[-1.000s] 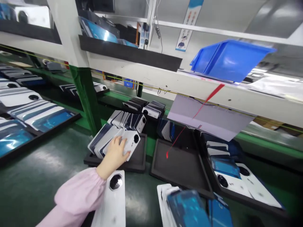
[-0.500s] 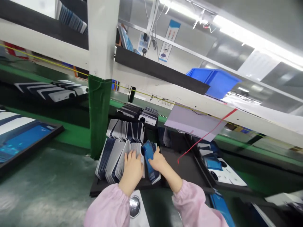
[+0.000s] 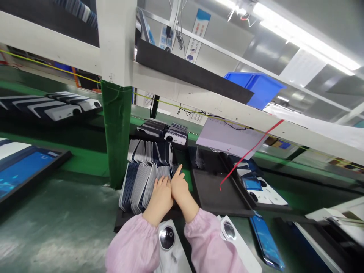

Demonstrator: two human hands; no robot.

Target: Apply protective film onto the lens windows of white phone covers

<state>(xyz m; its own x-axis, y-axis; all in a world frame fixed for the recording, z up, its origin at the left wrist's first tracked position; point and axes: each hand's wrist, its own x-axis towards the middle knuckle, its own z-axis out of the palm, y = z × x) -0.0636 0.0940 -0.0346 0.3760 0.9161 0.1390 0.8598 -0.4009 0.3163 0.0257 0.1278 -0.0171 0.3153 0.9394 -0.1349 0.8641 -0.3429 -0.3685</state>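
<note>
Touching thin, round-cornered panels (image 3: 139, 187): bare left hand (image 3: 159, 197)

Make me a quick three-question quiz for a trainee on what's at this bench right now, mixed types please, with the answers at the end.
1. Multiple choice. Beside the front row of close-packed thin panels, which of the two hands has its index finger stretched out, away from its other fingers? A) left B) right C) both

2. True or false. The blue bin is up at shelf level, higher than the dark tray on the bench.

3. Fill in the blank. The lower part of the white post is covered in ____.

Key
1. B, the right hand
2. True
3. Green
</note>
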